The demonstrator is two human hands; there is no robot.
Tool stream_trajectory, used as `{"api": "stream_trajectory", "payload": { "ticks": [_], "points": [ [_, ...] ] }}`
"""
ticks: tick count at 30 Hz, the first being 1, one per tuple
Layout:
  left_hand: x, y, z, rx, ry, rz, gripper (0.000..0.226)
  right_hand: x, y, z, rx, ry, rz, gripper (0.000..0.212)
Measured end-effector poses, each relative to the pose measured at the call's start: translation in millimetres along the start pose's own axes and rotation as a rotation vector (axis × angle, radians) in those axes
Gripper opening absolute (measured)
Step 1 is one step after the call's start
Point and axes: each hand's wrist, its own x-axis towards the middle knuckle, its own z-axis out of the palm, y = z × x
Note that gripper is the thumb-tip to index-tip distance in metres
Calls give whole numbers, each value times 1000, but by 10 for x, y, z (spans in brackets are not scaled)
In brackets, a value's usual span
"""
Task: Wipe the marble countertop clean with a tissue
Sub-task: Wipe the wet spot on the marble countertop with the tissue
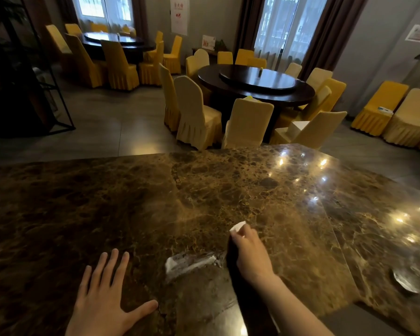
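Observation:
A brown veined marble countertop fills the lower half of the view. My right hand is closed on a small white tissue, which sticks out past my fingertips and presses against the marble near the middle. My left hand lies flat on the counter at the lower left, fingers spread, holding nothing. A pale whitish patch, a smear or a reflection, shows on the marble just left of my right wrist.
The counter's far edge runs across mid-frame; a seam crosses the marble on the right. A small round metal dish sits at the right. Beyond are round dark dining tables ringed by yellow-covered chairs and a black metal rack on the left.

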Motion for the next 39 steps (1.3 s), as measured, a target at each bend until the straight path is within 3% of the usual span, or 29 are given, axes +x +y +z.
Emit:
{"api": "stream_trajectory", "payload": {
  "ticks": [4,7,10,13,17,21,24,27,31,33,36,39],
  "points": [
    [17,3,4,16,-17,-7,145,-189,-58,7,-34,-55,-255,40],
    [9,-10,12,19,-5,-4,144,-111,214,-127,-27,67,-36,27],
    [6,-12,21,13,2,-2,143,-18,283,-182,-36,153,216,32],
    [19,-17,24,5,10,2,144,-111,-7,-30,37,148,50,38],
    [18,-12,21,6,8,-4,144,-292,-152,70,-2,5,-204,49],
    [22,-19,16,9,13,2,144,-122,101,-155,-97,57,45,16],
    [17,-10,27,-44,61,15,148,-67,86,-183,-146,85,210,15],
    [27,-21,29,-53,67,12,148,-146,-172,-22,-62,77,76,27],
    [37,-29,40,-10,44,4,143,-362,-335,51,-26,-16,-148,25],
    [17,-43,66,-24,64,12,140,-346,-193,-27,-40,-4,-98,23],
    [-19,-68,105,-64,116,40,137,-209,53,-148,-104,94,134,14],
    [-22,-77,125,-45,142,45,136,-155,-48,-134,-104,135,224,20]
  ]
}}
